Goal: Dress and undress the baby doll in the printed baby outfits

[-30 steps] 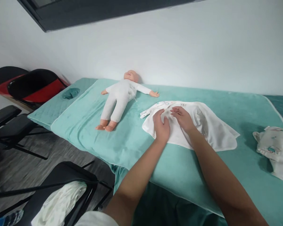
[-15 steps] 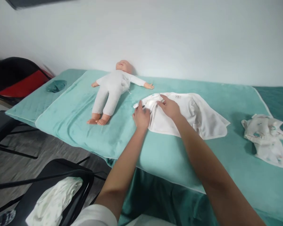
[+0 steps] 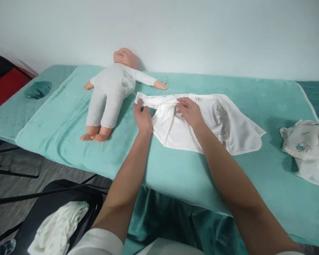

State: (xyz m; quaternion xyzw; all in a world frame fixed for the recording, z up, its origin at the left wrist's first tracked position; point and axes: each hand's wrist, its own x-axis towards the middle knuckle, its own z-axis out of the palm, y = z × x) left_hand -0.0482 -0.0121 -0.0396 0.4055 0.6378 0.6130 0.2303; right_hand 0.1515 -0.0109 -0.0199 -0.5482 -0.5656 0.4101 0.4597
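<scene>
A white baby shirt lies spread out, its plain side up and a small printed label near the neck. One sleeve, printed with small coloured figures, stretches out to the left. My left hand grips the cuff end of that sleeve, thumb and fingers closed on the cloth. At the shoulder, my right hand pinches the fabric where the sleeve joins the body. To the left a baby doll rests on its back, arms spread, with a white cloth body and bare feet.
A green cover is spread over the bed, which has a face hole at its left end. Crumpled printed baby clothing lies at the right. A black chair holds a printed cloth. The wall rises behind.
My left hand has moved left and slightly up, and the printed sleeve is now drawn out straight. My right hand stays at the shoulder. The view has shifted, with the doll appearing nearer.
</scene>
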